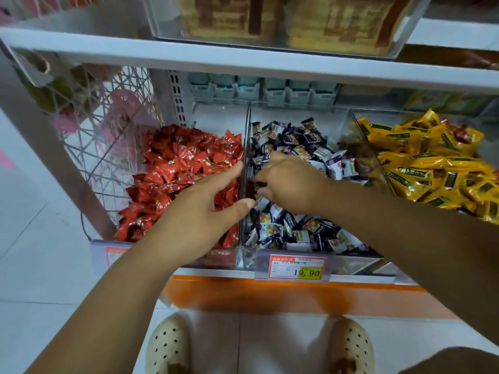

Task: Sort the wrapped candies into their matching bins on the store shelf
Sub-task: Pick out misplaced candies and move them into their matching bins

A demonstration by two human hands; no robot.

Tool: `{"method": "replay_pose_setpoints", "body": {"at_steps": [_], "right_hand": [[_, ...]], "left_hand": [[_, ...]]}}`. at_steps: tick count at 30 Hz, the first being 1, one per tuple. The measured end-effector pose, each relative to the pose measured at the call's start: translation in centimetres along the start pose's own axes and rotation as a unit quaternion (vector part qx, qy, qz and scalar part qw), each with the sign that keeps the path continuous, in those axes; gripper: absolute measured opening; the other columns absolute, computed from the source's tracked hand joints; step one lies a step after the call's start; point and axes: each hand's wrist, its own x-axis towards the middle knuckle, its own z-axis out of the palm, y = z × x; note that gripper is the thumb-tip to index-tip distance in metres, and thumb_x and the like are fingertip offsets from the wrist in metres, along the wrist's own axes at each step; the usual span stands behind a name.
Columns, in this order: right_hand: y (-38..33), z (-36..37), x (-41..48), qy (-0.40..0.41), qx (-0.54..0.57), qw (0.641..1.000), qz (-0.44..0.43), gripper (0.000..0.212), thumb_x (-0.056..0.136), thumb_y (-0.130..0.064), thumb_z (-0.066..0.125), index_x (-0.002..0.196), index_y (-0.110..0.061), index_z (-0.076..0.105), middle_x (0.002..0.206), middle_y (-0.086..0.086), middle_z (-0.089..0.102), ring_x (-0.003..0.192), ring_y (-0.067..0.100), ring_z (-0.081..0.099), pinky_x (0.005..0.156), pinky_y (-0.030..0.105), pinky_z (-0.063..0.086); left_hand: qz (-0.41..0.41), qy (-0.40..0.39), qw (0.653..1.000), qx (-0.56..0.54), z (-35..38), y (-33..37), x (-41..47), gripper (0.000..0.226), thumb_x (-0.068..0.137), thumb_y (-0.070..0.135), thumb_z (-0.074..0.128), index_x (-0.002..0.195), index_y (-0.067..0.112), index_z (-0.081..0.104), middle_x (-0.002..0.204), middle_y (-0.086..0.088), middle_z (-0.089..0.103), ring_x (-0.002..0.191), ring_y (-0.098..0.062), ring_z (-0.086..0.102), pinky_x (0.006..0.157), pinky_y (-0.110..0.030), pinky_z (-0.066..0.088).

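Note:
Three clear bins stand side by side on the shelf. The left bin holds red wrapped candies [178, 168], the middle bin dark purple and white candies [299, 143], and the right bin yellow candies [432, 163]. A narrow strip of brown candies [360, 160] lies between the middle and right bins. My left hand [205, 209] is spread flat over the red candies, its fingertips and thumb at the clear divider [245, 130]. My right hand [287, 182] reaches into the middle bin with its fingers curled down, pinching a dark wrapped candy [258, 184] next to the divider.
A price tag [295, 267] reading 19,90 hangs on the middle bin's front above the orange shelf edge [270, 292]. The upper shelf [243, 62] carries a clear box of biscuits [283, 20]. A wire rack [108, 125] stands to the left. My cream clogs [168, 344] are on the white floor.

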Motion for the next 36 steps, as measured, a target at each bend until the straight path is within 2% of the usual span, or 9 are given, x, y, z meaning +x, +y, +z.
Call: {"method": "replay_pose_setpoints", "body": {"at_steps": [7, 13, 16, 18, 22, 26, 30, 33, 36], "right_hand": [[-2.2, 0.1, 2.2, -0.084, -0.083, 0.985, 0.123, 0.063, 0.088, -0.053, 0.056, 0.142, -0.029, 0.033, 0.128, -0.004, 0.058, 0.140, 0.025, 0.025, 0.107, 0.043, 0.023], [-2.7, 2.0, 2.3, -0.038, -0.110, 0.981, 0.155, 0.026, 0.088, -0.045, 0.056, 0.110, -0.031, 0.058, 0.109, -0.005, 0.058, 0.129, 0.025, 0.027, 0.097, 0.043, 0.025], [-2.2, 1.9, 1.2, -0.007, -0.020, 0.991, 0.134, 0.024, 0.086, -0.048, 0.062, 0.106, -0.035, 0.065, 0.108, -0.005, 0.055, 0.117, 0.023, 0.033, 0.095, 0.039, 0.027], [-1.6, 1.2, -0.2, 0.021, 0.115, 0.985, 0.128, 0.026, 0.081, -0.049, 0.068, 0.104, -0.036, 0.068, 0.108, -0.005, 0.055, 0.112, 0.022, 0.036, 0.096, 0.038, 0.032], [-0.6, -1.1, -4.1, 0.099, 0.387, 0.905, 0.148, 0.021, 0.081, -0.024, 0.075, 0.101, -0.025, 0.070, 0.095, -0.009, 0.062, 0.091, 0.009, 0.056, 0.079, 0.023, 0.043], [-0.8, -2.3, -7.1, 0.079, 0.561, 0.811, 0.146, 0.027, 0.082, -0.014, 0.074, 0.106, -0.025, 0.071, 0.091, -0.012, 0.071, 0.082, -0.002, 0.067, 0.071, 0.009, 0.048], [-1.3, -2.8, -8.1, 0.040, 0.612, 0.779, 0.129, 0.019, 0.082, -0.023, 0.072, 0.101, -0.020, 0.073, 0.092, 0.000, 0.075, 0.091, 0.010, 0.070, 0.090, 0.022, 0.050], [-2.1, -3.1, -8.0, 0.022, 0.610, 0.784, 0.110, 0.014, 0.083, -0.029, 0.068, 0.091, -0.018, 0.074, 0.082, 0.001, 0.074, 0.078, 0.009, 0.067, 0.078, 0.018, 0.051], [-2.0, -3.6, -7.5, 0.036, 0.593, 0.797, 0.111, 0.023, 0.084, -0.042, 0.062, 0.094, -0.024, 0.071, 0.082, -0.006, 0.072, 0.076, 0.007, 0.066, 0.073, 0.020, 0.051]], "left_hand": [[0.005, 0.001, 1.000, 0.004, 0.0, -0.4, 0.1, 0.065, 0.085, 0.046, 0.060, 0.144, 0.046, 0.032, 0.148, 0.027, 0.031, 0.134, 0.011, 0.028, 0.112, -0.022, 0.027], [0.008, 0.001, 1.000, -0.003, 0.2, -0.4, 0.0, 0.070, 0.076, 0.058, 0.055, 0.142, 0.051, 0.030, 0.146, 0.031, 0.029, 0.136, 0.008, 0.028, 0.113, -0.026, 0.028], [0.010, 0.001, 1.000, -0.007, 0.2, -0.2, -0.2, 0.067, 0.082, 0.053, 0.057, 0.143, 0.049, 0.030, 0.144, 0.032, 0.029, 0.135, 0.008, 0.029, 0.113, -0.025, 0.028], [0.009, 0.000, 1.000, 0.001, 0.1, -0.3, -0.1, 0.065, 0.087, 0.046, 0.059, 0.145, 0.045, 0.029, 0.148, 0.027, 0.030, 0.135, 0.008, 0.029, 0.114, -0.025, 0.027], [0.030, 0.016, 0.999, 0.007, 0.2, 0.2, -0.3, 0.066, 0.087, 0.039, 0.063, 0.144, 0.046, 0.030, 0.147, 0.026, 0.034, 0.132, 0.010, 0.032, 0.112, -0.024, 0.028], [0.090, 0.070, 0.989, 0.091, 0.8, 0.6, -0.4, 0.058, 0.086, 0.029, 0.068, 0.135, 0.048, 0.043, 0.139, 0.026, 0.036, 0.129, 0.005, 0.028, 0.108, -0.019, 0.022], [0.129, 0.116, 0.976, 0.130, 1.7, 0.6, 0.0, 0.052, 0.077, 0.038, 0.074, 0.125, 0.045, 0.056, 0.141, 0.016, 0.040, 0.128, -0.002, 0.027, 0.101, -0.011, 0.012], [0.163, 0.148, 0.968, 0.119, 1.9, 1.0, 0.4, 0.035, 0.079, 0.037, 0.072, 0.114, 0.038, 0.068, 0.132, 0.014, 0.052, 0.124, -0.009, 0.038, 0.100, -0.011, 0.019], [0.156, 0.200, 0.963, 0.094, 1.1, 1.5, 0.6, 0.021, 0.083, 0.033, 0.071, 0.104, 0.028, 0.073, 0.107, 0.013, 0.064, 0.105, -0.013, 0.054, 0.092, -0.019, 0.036]]}}
